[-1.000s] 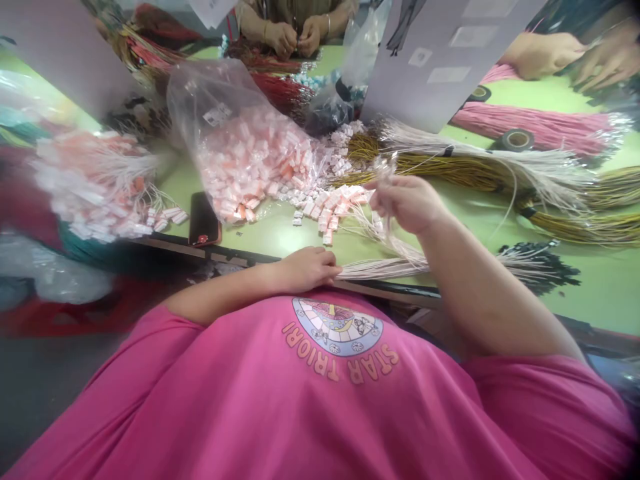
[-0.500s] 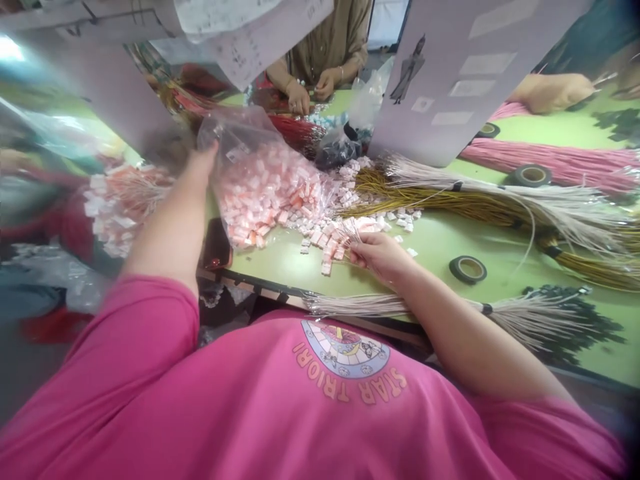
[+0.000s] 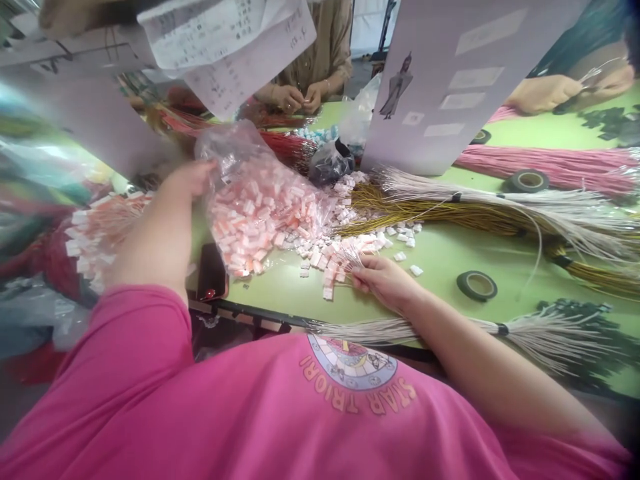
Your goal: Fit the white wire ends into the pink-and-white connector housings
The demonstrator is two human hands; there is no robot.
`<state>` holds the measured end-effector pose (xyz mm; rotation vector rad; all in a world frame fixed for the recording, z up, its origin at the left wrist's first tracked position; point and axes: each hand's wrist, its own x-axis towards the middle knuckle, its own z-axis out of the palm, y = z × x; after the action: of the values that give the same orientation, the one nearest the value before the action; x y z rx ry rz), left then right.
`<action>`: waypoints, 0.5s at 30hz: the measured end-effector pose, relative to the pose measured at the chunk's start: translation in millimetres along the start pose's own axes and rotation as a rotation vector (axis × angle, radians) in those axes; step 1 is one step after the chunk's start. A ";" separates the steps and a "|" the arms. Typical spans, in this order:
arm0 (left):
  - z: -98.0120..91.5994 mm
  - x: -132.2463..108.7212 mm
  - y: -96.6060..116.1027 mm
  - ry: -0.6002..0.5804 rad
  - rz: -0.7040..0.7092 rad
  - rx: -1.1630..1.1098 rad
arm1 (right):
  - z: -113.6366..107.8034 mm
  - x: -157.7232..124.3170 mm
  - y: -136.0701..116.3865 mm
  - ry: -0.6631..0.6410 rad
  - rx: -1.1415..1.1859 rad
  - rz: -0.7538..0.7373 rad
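One head-worn camera looks forward and steeply down, close above the wearer's pink shirt [image 3: 300, 417], which fills the bottom. The near edge of the table [image 3: 440, 260] slopes down rightward across the picture. The wide view reaches the far edge, where another person [image 3: 325, 50] faces it.

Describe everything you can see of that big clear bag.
The clear bag looks like thin, crinkled plastic, holding many small white and orange pieces. It lies slumped on the green table, its upper part loose and wrinkled. The person's left grip touches its upper left edge; loose white pieces lie along its right side. Its mouth is unclear.
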<state>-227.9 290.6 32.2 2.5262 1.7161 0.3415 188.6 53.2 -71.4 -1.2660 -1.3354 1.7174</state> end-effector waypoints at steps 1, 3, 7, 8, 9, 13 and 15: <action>1.7 1.3 -0.4 -0.007 -0.024 -0.046 | 0.4 -0.2 -0.4 -0.010 0.001 0.000; 4.8 2.7 3.0 0.016 -0.115 -0.249 | 1.5 -0.9 -2.2 -0.029 0.001 0.003; 4.1 1.2 23.5 0.025 -0.201 -0.853 | 2.9 -1.3 -4.6 -0.010 -0.033 0.002; 2.7 0.7 29.3 -0.041 -0.182 -0.944 | 2.9 -1.1 -4.2 -0.001 -0.043 0.003; 1.3 0.6 34.4 -0.115 -0.176 -1.001 | 2.8 -0.7 -3.5 0.006 -0.050 0.005; 0.9 7.8 45.2 -0.284 -0.321 -1.012 | 2.1 1.1 0.7 -0.008 -0.070 0.023; 4.9 15.7 47.0 -0.283 -0.414 -0.960 | 2.0 1.7 2.0 -0.021 -0.082 0.027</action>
<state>-178.6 287.8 38.1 1.4334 1.4134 0.5628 186.2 53.3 -73.8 -1.3201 -1.4199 1.7140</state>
